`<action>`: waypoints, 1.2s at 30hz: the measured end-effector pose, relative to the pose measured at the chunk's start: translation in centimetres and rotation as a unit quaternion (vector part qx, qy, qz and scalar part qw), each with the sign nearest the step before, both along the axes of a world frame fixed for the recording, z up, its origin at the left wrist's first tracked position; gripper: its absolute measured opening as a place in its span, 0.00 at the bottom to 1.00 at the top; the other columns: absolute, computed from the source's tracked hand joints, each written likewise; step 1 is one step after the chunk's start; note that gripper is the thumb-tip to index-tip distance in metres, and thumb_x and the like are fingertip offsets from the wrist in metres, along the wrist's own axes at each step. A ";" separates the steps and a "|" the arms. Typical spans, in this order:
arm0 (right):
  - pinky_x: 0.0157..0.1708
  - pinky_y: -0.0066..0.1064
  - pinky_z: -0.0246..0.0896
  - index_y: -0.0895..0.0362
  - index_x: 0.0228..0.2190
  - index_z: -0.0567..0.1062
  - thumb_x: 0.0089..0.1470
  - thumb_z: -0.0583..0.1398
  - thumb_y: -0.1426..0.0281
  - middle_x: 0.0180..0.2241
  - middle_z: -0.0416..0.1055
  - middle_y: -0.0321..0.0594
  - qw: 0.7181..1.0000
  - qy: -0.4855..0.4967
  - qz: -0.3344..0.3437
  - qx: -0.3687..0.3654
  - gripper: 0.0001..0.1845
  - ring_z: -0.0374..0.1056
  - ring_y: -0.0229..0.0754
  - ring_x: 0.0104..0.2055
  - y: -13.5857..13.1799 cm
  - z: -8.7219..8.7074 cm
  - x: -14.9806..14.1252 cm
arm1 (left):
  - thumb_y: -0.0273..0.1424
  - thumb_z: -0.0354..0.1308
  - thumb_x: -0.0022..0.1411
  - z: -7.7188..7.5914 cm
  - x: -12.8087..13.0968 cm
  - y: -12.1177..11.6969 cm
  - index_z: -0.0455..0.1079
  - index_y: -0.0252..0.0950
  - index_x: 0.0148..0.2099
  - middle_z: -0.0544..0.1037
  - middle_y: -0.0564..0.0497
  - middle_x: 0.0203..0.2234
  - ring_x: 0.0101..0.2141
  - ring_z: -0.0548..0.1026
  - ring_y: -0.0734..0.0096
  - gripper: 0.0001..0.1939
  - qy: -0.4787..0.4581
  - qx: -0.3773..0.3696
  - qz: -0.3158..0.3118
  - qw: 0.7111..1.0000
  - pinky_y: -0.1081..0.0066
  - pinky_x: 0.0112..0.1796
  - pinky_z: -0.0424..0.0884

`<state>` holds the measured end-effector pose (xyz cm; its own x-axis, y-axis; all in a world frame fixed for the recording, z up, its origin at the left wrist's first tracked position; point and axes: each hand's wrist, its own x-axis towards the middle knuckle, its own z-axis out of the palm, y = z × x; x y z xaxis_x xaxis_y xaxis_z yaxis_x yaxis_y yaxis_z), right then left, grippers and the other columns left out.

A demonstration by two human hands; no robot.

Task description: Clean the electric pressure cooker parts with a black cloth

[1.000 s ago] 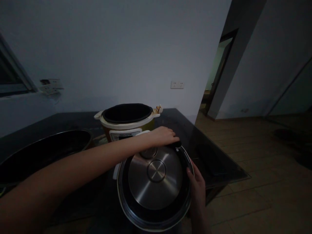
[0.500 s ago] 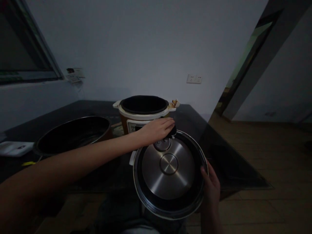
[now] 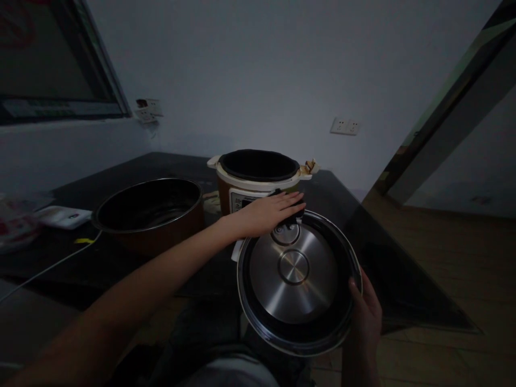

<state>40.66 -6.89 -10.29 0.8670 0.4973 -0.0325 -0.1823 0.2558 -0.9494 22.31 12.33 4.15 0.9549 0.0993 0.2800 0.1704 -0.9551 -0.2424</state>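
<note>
A round pressure-cooker lid [image 3: 300, 293] is tilted up with its inside facing me; a shiny metal disc fills its middle. At the right rim my right hand [image 3: 366, 306] grips it, thumb on the inner side and fingers behind. My left hand [image 3: 270, 214] lies palm down over the black part [image 3: 296, 216] at the lid's top edge, fingers stretched out. Just behind stands an electric pressure cooker [image 3: 258, 185], lidless, with a dark round opening and white side handles. My left hand covers part of its front panel.
A wide dark pot [image 3: 189, 217] stands left of the cooker. Further left are a white flat device [image 3: 66, 217], a yellow tag [image 3: 84, 241] on a pale cable and a plastic bag [image 3: 18, 223]. The dark table [image 3: 419, 301] narrows to a corner at right. A socket [image 3: 344, 126] is on the wall.
The view has turned left, so the table's things sit further right in the picture. My left fingers lie straighter across the black part. The right hand keeps its hold on the lid.
</note>
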 end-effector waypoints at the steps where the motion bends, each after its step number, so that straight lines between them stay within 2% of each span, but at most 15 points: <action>1: 0.57 0.45 0.58 0.51 0.49 0.74 0.40 0.68 0.59 0.51 0.74 0.39 1.000 -0.001 -0.002 -0.003 0.32 0.64 0.54 0.57 0.0 0.0 0.0 | 0.19 0.43 0.66 -0.3 -0.4 -0.3 0.48 0.29 0.66 0.50 0.37 0.67 0.66 0.43 0.68 0.27 -0.014 -0.013 0.015 1.000 0.62 0.63 0.48; 6: 0.57 0.47 0.56 0.52 0.49 0.75 0.39 0.68 0.58 0.51 0.74 0.40 1.000 -0.004 -0.017 -0.019 0.32 0.63 0.55 0.57 0.0 -0.2 0.1 | 0.16 0.41 0.62 -3.2 -2.8 -2.4 0.47 0.31 0.67 0.48 0.40 0.67 0.66 0.38 0.68 0.31 -0.102 -0.068 0.081 0.989 0.57 0.63 0.49; 13: 0.58 0.49 0.55 0.52 0.48 0.75 0.39 0.69 0.59 0.50 0.74 0.41 1.000 -0.008 -0.018 -0.003 0.32 0.64 0.56 0.57 0.1 0.1 -0.2 | 0.13 0.39 0.60 -6.4 -6.2 -5.5 0.39 0.36 0.70 0.43 0.41 0.68 0.66 0.44 0.66 0.38 -0.156 -0.131 0.165 0.965 0.60 0.61 0.56; 16: 0.58 0.49 0.55 0.53 0.48 0.76 0.40 0.68 0.59 0.50 0.74 0.41 1.000 -0.016 -0.014 0.003 0.31 0.64 0.55 0.57 0.1 0.2 -0.3 | 0.12 0.39 0.57 -7.9 -6.6 -7.6 0.35 0.39 0.70 0.43 0.41 0.68 0.66 0.43 0.63 0.41 -0.180 -0.120 0.202 0.955 0.54 0.61 0.56; 20: 0.57 0.48 0.57 0.51 0.48 0.76 0.41 0.68 0.59 0.49 0.74 0.40 1.000 -0.018 -0.011 0.000 0.30 0.65 0.54 0.56 0.0 0.4 -0.4 | 0.11 0.41 0.54 -10.1 -6.5 -10.2 0.38 0.35 0.70 0.50 0.37 0.66 0.66 0.42 0.57 0.43 -0.215 -0.090 0.244 0.941 0.43 0.59 0.55; 23: 0.58 0.48 0.54 0.51 0.47 0.76 0.39 0.68 0.60 0.50 0.74 0.39 1.000 -0.010 -0.011 0.013 0.29 0.64 0.54 0.57 0.0 0.4 -0.4 | 0.12 0.42 0.53 -10.0 -6.3 -10.5 0.41 0.33 0.69 0.53 0.35 0.65 0.66 0.44 0.55 0.42 -0.220 -0.087 0.247 0.940 0.41 0.58 0.57; 28: 0.58 0.49 0.55 0.52 0.46 0.77 0.42 0.67 0.61 0.49 0.75 0.40 0.998 -0.050 -0.017 0.028 0.27 0.65 0.53 0.56 0.1 0.1 -0.3 | 0.12 0.43 0.54 -7.1 -5.4 -7.4 0.48 0.31 0.67 0.52 0.38 0.66 0.66 0.47 0.59 0.38 -0.181 -0.098 0.196 0.959 0.48 0.60 0.55; 30: 0.58 0.48 0.55 0.52 0.46 0.77 0.43 0.67 0.62 0.49 0.75 0.39 0.998 -0.056 -0.017 0.032 0.26 0.66 0.52 0.55 0.1 -0.1 -0.1 | 0.12 0.42 0.55 -6.4 -5.1 -6.5 0.49 0.31 0.67 0.51 0.38 0.66 0.66 0.46 0.60 0.37 -0.176 -0.100 0.180 0.963 0.51 0.61 0.54; 34: 0.58 0.48 0.54 0.52 0.45 0.77 0.44 0.67 0.64 0.48 0.75 0.39 0.997 -0.060 -0.007 0.045 0.24 0.67 0.50 0.54 0.1 -0.5 0.0 | 0.12 0.42 0.57 -7.3 -5.8 -6.9 0.50 0.29 0.66 0.49 0.35 0.67 0.67 0.41 0.57 0.34 -0.191 -0.092 0.165 0.963 0.48 0.61 0.53; 36: 0.58 0.47 0.54 0.52 0.45 0.77 0.44 0.67 0.65 0.48 0.75 0.39 0.997 -0.066 -0.006 0.050 0.23 0.67 0.50 0.54 0.1 -0.5 0.0 | 0.14 0.44 0.59 -8.1 -6.9 -7.5 0.57 0.31 0.63 0.52 0.36 0.66 0.67 0.42 0.56 0.29 -0.207 -0.093 0.133 0.965 0.47 0.60 0.54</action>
<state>40.70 -6.75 -10.83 0.8666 0.4811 0.1325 -0.0527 0.3523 -0.9344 15.46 4.80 -3.99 0.6986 0.4117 0.5852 0.4615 -0.8843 0.0711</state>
